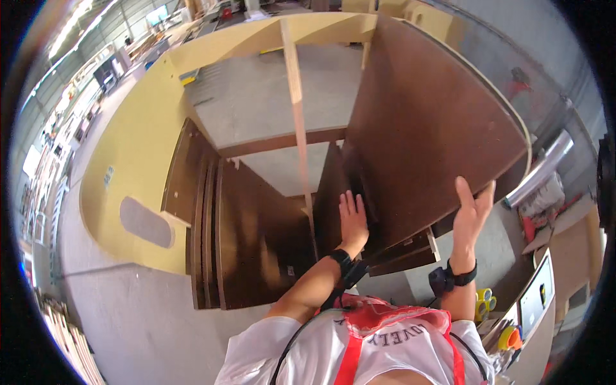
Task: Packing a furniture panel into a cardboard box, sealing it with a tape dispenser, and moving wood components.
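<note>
A large dark brown wood panel leans on the right, inside a tall yellow-faced panel frame. My right hand is at the large panel's near lower edge, with the thumb on its face and the fingers around the edge. My left hand lies flat with straight fingers at the panel's lower left, beside another dark upright panel. Whether its palm presses on a surface is hidden. Several brown panels stand on edge at the left.
A thin wooden strip crosses the frame's middle. The yellow side has an oval cutout. Brown drawer-like parts sit below the large panel. At right are rolls of tape, a tablet-like screen and a roll of film.
</note>
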Action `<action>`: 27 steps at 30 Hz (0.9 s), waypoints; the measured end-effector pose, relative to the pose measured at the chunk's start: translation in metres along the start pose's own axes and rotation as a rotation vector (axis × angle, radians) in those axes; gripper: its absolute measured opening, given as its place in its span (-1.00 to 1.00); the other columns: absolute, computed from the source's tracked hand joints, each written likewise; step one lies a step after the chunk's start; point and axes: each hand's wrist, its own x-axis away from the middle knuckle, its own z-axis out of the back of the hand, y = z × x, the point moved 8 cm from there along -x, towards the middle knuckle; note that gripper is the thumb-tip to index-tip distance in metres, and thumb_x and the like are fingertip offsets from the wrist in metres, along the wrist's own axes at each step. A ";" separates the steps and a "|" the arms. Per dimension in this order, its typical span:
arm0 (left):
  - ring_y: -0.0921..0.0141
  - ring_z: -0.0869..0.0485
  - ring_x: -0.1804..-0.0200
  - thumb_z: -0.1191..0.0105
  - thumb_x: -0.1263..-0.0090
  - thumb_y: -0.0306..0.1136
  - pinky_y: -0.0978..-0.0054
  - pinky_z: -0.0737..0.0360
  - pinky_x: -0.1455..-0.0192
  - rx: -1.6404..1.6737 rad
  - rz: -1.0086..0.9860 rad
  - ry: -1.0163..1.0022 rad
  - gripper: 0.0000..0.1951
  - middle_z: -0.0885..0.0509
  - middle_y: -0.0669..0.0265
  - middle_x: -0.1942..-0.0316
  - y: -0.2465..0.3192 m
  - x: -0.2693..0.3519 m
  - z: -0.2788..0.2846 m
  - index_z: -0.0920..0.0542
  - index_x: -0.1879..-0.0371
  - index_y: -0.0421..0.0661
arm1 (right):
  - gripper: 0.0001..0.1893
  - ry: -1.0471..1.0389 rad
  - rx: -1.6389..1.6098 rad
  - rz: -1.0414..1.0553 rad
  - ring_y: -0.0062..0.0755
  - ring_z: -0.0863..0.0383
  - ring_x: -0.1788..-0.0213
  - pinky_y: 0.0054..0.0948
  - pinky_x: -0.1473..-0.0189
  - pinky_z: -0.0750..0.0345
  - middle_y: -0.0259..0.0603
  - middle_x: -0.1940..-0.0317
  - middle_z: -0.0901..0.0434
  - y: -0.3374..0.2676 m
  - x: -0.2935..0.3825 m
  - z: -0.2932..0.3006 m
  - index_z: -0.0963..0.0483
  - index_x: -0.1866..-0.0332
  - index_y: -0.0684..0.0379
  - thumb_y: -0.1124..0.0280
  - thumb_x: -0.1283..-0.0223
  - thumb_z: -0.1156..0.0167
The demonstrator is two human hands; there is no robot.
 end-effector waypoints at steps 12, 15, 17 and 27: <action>-0.16 -0.05 -0.54 0.01 -0.33 -0.54 0.03 -0.09 -0.57 0.051 -0.072 0.142 -0.31 -0.03 -0.30 -0.49 0.043 -0.002 -0.003 -0.09 -0.45 -0.40 | -0.43 -0.152 0.317 0.165 -0.14 -0.17 -0.54 -0.16 -0.55 -0.15 0.01 -0.49 -0.21 -0.001 0.040 0.053 -0.13 -0.50 0.34 0.68 -0.38 0.06; -0.18 -0.08 -0.52 -0.17 -0.26 -0.42 0.07 -0.13 -0.56 0.272 -0.096 -0.025 -0.21 -0.07 -0.31 -0.47 0.043 0.008 -0.010 -0.11 -0.45 -0.39 | -0.52 -0.162 0.329 0.174 -0.17 -0.32 -0.47 -0.20 -0.48 -0.29 0.00 -0.43 -0.32 0.009 0.051 0.058 -0.24 -0.43 0.37 0.67 -0.41 0.08; -0.17 -0.08 -0.52 -0.29 -0.20 -0.30 0.06 -0.12 -0.56 0.415 -0.154 -0.025 -0.29 -0.12 -0.26 -0.44 0.034 0.016 0.009 -0.33 -0.35 -0.24 | -0.55 -0.193 0.342 0.175 -0.18 -0.39 -0.43 -0.21 -0.44 -0.36 0.00 -0.39 -0.38 0.015 0.060 0.061 -0.29 -0.39 0.37 0.65 -0.43 0.08; -0.03 -0.54 -0.18 -0.23 -0.27 -0.35 0.05 -0.50 -0.17 -0.464 0.562 0.167 -0.49 -0.54 -0.09 -0.11 -0.191 0.161 0.274 -0.45 -0.19 -0.23 | -0.72 -0.441 0.318 -0.215 -0.33 -0.70 -0.06 -0.40 -0.11 -0.56 -0.09 0.00 -0.69 0.068 0.109 0.037 -0.55 -0.12 0.30 0.64 -0.42 0.02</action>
